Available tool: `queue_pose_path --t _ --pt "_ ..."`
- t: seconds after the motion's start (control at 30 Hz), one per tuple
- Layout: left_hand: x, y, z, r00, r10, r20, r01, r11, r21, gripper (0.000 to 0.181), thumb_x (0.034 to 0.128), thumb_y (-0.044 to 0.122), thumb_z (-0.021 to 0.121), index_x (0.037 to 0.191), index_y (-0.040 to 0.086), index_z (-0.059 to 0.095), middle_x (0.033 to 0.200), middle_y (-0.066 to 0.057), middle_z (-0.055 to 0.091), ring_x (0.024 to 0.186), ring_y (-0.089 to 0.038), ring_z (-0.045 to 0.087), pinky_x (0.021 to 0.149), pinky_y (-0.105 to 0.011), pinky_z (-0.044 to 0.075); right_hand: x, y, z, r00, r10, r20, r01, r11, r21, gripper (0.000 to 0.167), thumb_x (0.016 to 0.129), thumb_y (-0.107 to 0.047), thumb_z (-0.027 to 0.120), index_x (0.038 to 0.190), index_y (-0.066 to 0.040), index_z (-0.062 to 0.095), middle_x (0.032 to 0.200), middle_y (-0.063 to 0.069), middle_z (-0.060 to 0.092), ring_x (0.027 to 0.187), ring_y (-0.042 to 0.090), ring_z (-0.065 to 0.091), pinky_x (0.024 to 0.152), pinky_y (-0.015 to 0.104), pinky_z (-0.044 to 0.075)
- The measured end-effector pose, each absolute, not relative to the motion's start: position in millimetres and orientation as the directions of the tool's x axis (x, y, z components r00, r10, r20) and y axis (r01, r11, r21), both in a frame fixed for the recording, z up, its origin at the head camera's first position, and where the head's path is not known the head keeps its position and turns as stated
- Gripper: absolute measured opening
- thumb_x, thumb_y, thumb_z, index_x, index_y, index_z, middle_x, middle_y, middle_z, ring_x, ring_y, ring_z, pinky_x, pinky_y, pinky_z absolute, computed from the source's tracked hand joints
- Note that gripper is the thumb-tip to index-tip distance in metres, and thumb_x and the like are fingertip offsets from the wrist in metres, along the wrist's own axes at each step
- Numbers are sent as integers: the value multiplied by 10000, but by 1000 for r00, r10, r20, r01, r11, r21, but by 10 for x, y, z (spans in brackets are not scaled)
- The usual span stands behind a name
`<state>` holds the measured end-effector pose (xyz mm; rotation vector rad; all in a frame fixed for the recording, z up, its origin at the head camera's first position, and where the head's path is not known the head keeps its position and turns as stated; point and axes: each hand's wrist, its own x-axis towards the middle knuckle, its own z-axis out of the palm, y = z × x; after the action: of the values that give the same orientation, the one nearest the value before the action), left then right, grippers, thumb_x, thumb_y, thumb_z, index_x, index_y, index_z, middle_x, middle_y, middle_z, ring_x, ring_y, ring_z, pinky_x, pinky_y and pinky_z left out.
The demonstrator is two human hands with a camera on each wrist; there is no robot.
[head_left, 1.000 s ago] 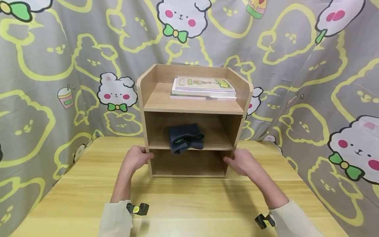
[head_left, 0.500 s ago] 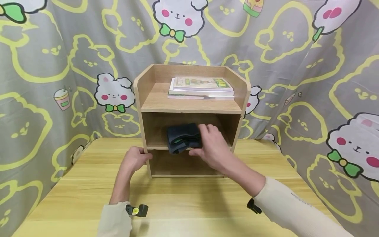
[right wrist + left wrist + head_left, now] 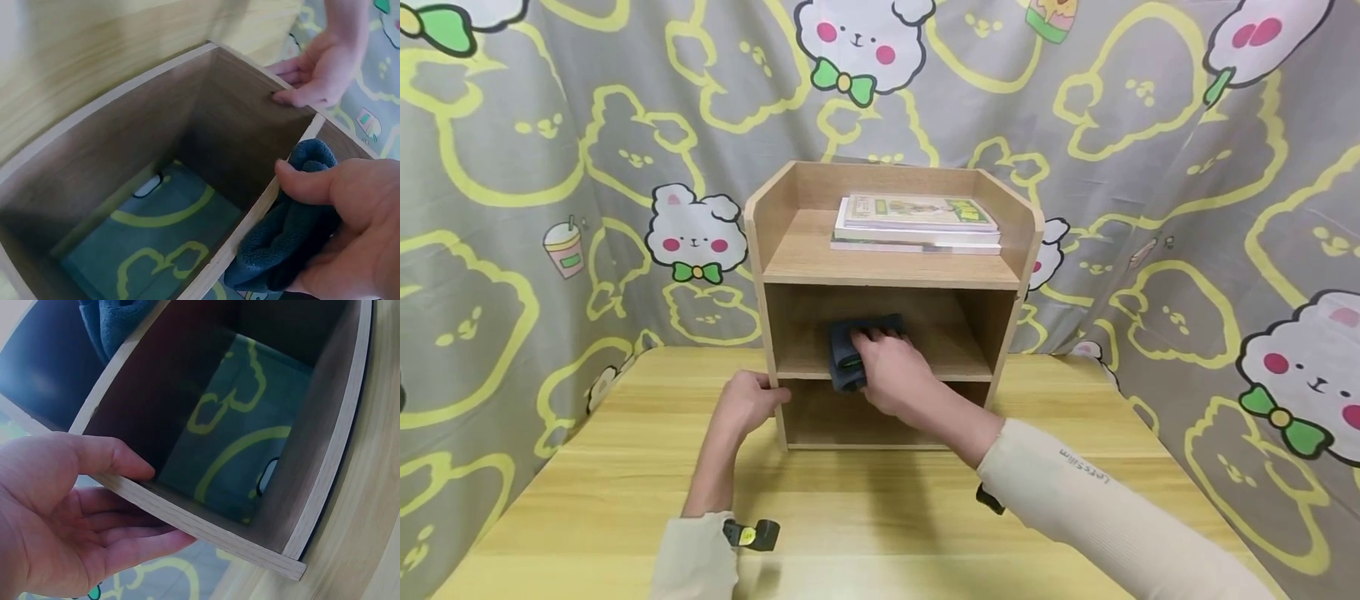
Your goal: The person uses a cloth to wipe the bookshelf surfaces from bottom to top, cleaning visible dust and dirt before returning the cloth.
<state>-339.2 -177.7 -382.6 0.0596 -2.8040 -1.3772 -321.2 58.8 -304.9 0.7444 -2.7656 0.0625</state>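
A wooden shelf unit (image 3: 891,271) stands on the table. On its middle shelf lies a folded dark blue cloth (image 3: 847,357), its front edge hanging over the board. My right hand (image 3: 898,375) is on the cloth; in the right wrist view the thumb and fingers of that hand (image 3: 350,219) grip the cloth (image 3: 275,247) from both sides. My left hand (image 3: 749,402) holds the unit's left side panel low down; in the left wrist view the thumb of that hand (image 3: 69,506) is inside the panel edge (image 3: 200,522) and the fingers are outside.
A stack of books (image 3: 917,225) lies on the unit's top board. The bottom compartment (image 3: 835,417) is below the cloth. Around the pale wooden table (image 3: 820,517) hangs a grey curtain (image 3: 625,150) with yellow outlines and white cartoon animals.
My right hand has left the unit's right side panel, moved left to the middle shelf and taken hold of the cloth. My left hand keeps its place on the left panel.
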Motion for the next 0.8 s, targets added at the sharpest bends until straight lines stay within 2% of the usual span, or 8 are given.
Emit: queue_pose_path --t 0.03,0.17,0.3,0.37,0.5,0.63,0.8 --pt "-3396 -1773 -3828 -999 -42 -3 -28 613 790 257 884 205 670 979 -16 758 897 -146 742 862 -248 697 674 -322 476 -3212 587 -3043 -831 -484 275 -498 867 24 625 843 -185 820 1397 -79 550 1294 150 639 1183 333 625 1025 500 491" --pt "-3414 -1777 -3842 -999 -39 -7 -30 615 788 262 887 211 673 992 -12 763 962 -177 749 897 -260 704 717 -361 503 -3218 580 -3040 -841 -470 268 -486 874 4 490 849 -114 756 1313 -76 605 1199 133 678 1093 309 665 978 483 519" --pt "-3418 -1788 -3842 -999 -39 -6 -29 621 783 263 881 223 674 987 3 772 990 -173 753 910 -259 701 747 -376 511 -3221 520 -3096 -841 -438 316 -472 881 -34 430 804 -74 726 1223 -73 628 1085 127 702 985 312 691 895 471 549" --pt "-3417 -1791 -3836 -999 -38 3 -22 627 779 261 875 227 676 973 6 775 958 -157 757 891 -254 701 712 -345 499 -3211 456 -3146 -829 -430 358 -476 878 -47 429 774 -68 724 1193 -74 629 1063 121 701 975 313 681 886 465 544" --pt "-3425 -1788 -3836 -999 -47 18 -15 625 781 241 856 224 684 927 16 781 873 -116 755 829 -227 699 662 -307 477 -3196 260 -3227 -794 -433 426 -499 865 -51 440 739 -64 717 1169 -86 629 1069 92 695 983 300 644 901 452 515" --pt "-3433 -1780 -3829 -998 -56 34 -7 614 789 212 841 200 681 884 17 780 750 -67 721 775 -228 699 626 -301 475 -3195 34 -3253 -783 -436 443 -509 859 -55 396 761 -75 703 1151 -105 641 1079 73 690 1001 296 623 945 474 494" --pt "-3429 -1786 -3834 -997 -62 36 -11 626 779 217 863 192 664 937 34 793 703 -65 699 721 -216 698 607 -298 476 -3148 -122 -3274 -787 -431 441 -499 865 -44 318 782 -76 676 1097 -115 672 1067 67 690 1002 304 623 983 506 479"
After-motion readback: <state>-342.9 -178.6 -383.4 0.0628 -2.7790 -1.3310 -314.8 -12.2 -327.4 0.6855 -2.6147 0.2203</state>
